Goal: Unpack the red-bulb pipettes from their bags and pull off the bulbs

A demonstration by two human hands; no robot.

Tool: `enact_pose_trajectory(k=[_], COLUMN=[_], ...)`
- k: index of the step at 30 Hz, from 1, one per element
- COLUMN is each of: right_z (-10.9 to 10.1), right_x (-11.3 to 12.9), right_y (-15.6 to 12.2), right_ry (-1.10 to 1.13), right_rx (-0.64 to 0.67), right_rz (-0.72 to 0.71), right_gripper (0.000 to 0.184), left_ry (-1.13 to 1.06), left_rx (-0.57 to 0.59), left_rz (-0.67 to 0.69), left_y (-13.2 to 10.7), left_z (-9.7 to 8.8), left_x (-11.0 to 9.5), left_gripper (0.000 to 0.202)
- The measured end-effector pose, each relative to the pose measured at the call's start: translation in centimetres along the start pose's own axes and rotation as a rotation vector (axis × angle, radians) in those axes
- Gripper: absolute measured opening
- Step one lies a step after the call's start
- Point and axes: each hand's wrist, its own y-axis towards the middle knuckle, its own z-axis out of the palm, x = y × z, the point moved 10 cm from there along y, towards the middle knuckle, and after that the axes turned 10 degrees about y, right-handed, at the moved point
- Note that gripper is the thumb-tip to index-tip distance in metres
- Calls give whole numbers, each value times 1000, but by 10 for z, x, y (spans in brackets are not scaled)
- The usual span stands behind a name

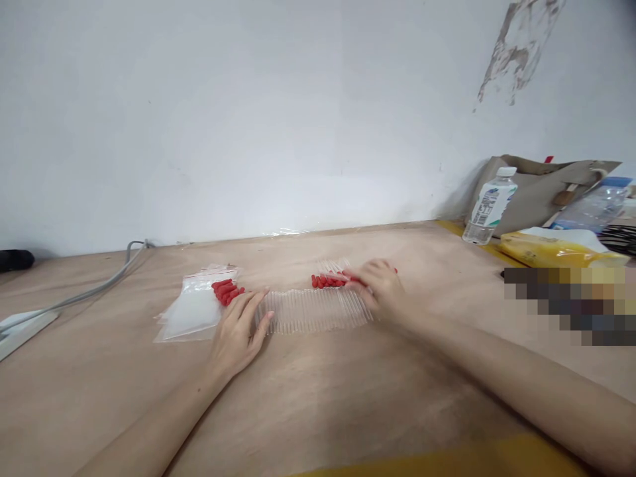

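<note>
A row of several clear plastic tubes [313, 310] lies side by side on the wooden table [318, 397]. Some at the right end carry red caps [328, 281]. My left hand [239, 331] lies flat with fingers stretched out, touching the left end of the row. My right hand [378, 286] rests on the right end of the row, fingers curled over the capped tubes. A small pile of loose red caps [227, 291] sits beside a stack of clear plastic bags [195, 310], just left of my left hand.
A grey cable [99, 285] and a white power strip [20, 328] lie at the far left. At the back right stand a water bottle [489, 207], a beige bag [541, 189], a yellow packet [556, 250] and another bottle [593, 207].
</note>
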Motion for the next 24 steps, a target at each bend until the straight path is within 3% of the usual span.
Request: enact_pose_trajectory(k=[5,9,12,16,24], right_z=[21,29,34,39,37], right_x=[57,70,76,80,88], right_y=[-40,-41,-39,-41,-44], right_ry=[-1,63,120,152,145], right_rx=[149,160,172,204,215], right_rz=[-203,-193,-198,-225,-288], right_gripper=[14,14,15,14,15], left_ry=[-112,-152,-165,-179,-265], left_rx=[15,5,-14,-52,-5], left_rz=[88,320,425,460,448], left_y=[-3,-10,-12,-12,-17], left_z=[-5,-7,-7,-11,-10], left_x=[-33,-79,-101,-110,-108], left_gripper=[32,28,24,16,17])
